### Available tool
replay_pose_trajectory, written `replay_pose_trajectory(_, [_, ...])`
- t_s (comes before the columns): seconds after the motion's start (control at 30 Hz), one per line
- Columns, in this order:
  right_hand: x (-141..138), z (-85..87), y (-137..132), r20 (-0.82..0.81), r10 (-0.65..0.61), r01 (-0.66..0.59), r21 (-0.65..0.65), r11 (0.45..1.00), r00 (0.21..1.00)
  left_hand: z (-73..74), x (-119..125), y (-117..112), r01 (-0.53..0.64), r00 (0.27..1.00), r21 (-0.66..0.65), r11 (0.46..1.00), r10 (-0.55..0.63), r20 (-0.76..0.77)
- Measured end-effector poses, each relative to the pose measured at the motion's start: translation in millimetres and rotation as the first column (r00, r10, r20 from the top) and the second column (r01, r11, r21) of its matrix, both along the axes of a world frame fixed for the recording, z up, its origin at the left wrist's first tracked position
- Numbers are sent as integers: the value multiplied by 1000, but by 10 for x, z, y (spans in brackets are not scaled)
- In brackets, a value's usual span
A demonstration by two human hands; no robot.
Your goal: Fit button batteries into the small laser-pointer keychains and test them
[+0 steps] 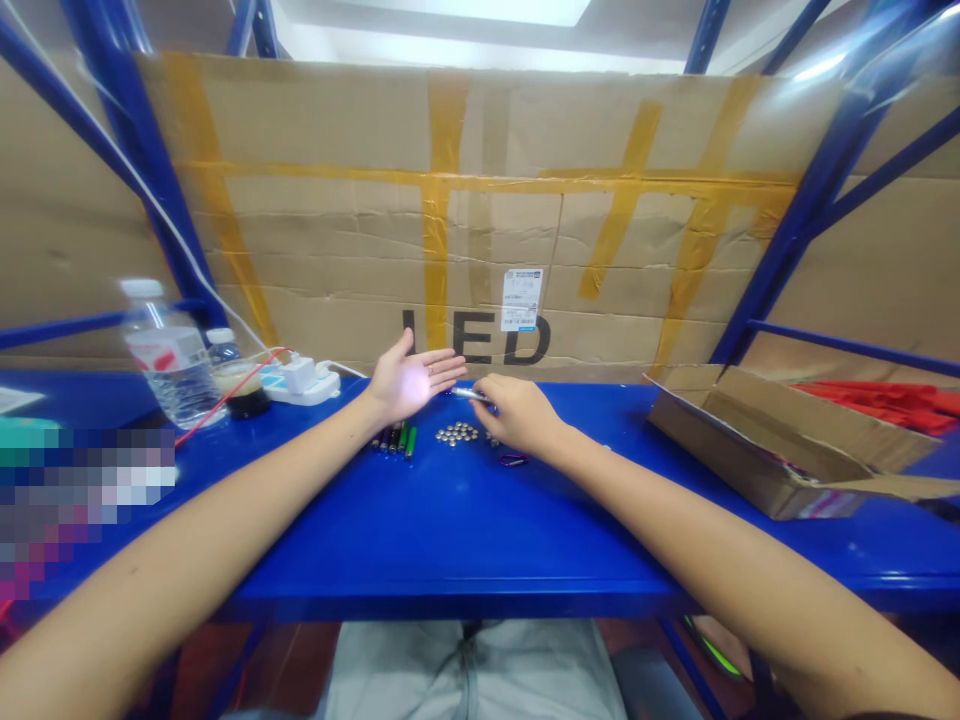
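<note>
My left hand (411,379) is held palm up above the blue table (465,530), fingers stretched out, with a bright spot of light on the palm. My right hand (517,412) is closed around a small silver pen-like light (471,395) whose tip points at the left palm. Below the left hand lie several thin dark and green tubes (397,438). A cluster of small round button cells (457,433) sits between the hands. A small purple piece (513,460) rests just under my right wrist.
A clear water bottle (171,360), a smaller bottle (225,350) and a white power strip (304,380) with a red wire stand at the left back. An open cardboard box (772,440) sits at the right. Taped cardboard (480,210) walls off the back.
</note>
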State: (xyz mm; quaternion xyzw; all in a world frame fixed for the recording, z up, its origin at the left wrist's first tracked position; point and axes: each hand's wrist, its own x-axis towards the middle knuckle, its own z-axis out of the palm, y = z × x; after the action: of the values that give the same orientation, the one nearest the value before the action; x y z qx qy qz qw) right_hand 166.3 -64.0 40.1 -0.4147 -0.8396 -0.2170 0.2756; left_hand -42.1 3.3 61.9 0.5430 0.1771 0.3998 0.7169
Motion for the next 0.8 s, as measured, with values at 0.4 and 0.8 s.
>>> replay_pose_trajectory(0.4, [25,18,-6,-8,31,-30,9,999,999,-16,-18,36,33,999,-10,999,-33,15])
replay_pose_trajectory(0.8, [11,36,-12,10,75,-75,79,994,997,-37,-12,60,39,998,-61,997,-36,48])
